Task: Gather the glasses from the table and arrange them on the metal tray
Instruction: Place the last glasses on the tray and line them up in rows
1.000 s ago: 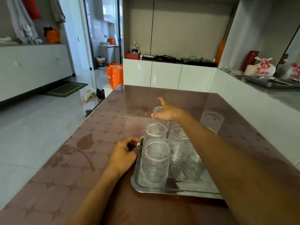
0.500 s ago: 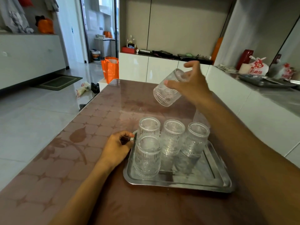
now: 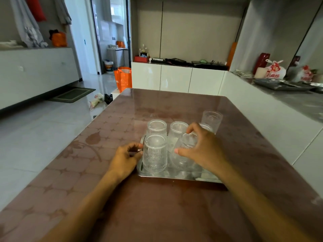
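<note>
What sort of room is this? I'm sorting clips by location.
Probably a home dining area: a brown patterned table, glossy white low cabinets beneath a cluttered counter, and a green doormat on pale floor tiles.

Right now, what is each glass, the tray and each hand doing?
Front left glass: upside down on tray.
Back glasses: upside down on tray.
Held glass: gripped, tilted over tray.
Far glass: on table, off tray.
Metal tray: flat on table.
Left hand: gripping the tray's edge.
Right hand: holding glass.

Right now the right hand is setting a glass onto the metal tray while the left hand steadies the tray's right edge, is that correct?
Not quite: in the head view the left hand steadies the left edge of the metal tray, not its right edge. The right hand is indeed setting a glass onto the tray.
</note>
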Demonstrator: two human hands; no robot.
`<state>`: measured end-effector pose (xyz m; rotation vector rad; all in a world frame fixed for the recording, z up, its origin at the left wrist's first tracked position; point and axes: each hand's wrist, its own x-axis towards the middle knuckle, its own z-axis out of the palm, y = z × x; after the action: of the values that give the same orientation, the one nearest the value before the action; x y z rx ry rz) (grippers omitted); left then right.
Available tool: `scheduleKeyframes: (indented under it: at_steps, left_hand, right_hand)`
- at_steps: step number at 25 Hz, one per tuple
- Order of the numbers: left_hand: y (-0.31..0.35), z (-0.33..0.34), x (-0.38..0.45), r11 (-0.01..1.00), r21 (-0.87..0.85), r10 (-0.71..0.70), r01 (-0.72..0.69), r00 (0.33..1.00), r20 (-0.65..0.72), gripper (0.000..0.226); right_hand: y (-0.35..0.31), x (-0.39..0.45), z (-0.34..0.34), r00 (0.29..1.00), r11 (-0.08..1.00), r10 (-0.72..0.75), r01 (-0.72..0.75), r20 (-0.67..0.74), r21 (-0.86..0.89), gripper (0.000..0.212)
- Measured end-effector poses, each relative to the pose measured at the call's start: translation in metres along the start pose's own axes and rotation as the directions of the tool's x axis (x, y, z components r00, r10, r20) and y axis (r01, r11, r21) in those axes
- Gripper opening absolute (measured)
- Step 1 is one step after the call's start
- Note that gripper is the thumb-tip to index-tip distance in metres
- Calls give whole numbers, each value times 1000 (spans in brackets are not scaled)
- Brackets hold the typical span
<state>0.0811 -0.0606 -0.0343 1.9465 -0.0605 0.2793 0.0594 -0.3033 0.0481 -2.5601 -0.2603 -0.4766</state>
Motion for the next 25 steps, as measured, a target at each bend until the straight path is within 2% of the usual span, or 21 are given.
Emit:
scheduleKeyframes:
  at_steps: [5,11,13,15,17,18,20,23,25]
  left_hand:
    - [7,-1,-15,992,106,67,-74,996,63,14]
    - [8,-1,-17,990,115,76,-83,995,68,17]
    - [6,-2,-12,996,80,43,-47,998,54,24]
    - [6,-1,-2,998,64,16,-18,999,35,24]
    - [8,5,9,998,68,1,-3,999,36,19]
    - [8,8,13,997,73,5,-7,999,36,18]
    - [3,13,19,996,91,18,-20,1000,19,19]
    - [1,15,23,994,100,35,-34,999,-7,21]
    - [1,15,21,993,119,29,-28,1000,-7,21]
  right_hand:
    - [8,0,27,998,995,-60,58,-23,-79,57]
    - [8,-4,32,990,986,-139,136,-26,-94,58]
    - [15,-3,21,981,994,-112,113,-158,-2,50]
    - [32,9,5,936,992,-14,56,-352,110,40]
    - [59,25,-11,910,991,100,-56,-403,119,30]
    - [74,34,-15,913,989,147,-125,-380,81,28]
    - [101,49,-17,940,980,177,-195,-290,-34,43]
    - [124,76,-12,995,983,95,-97,-19,-154,73]
    - [128,92,-6,982,974,110,-76,154,-213,74]
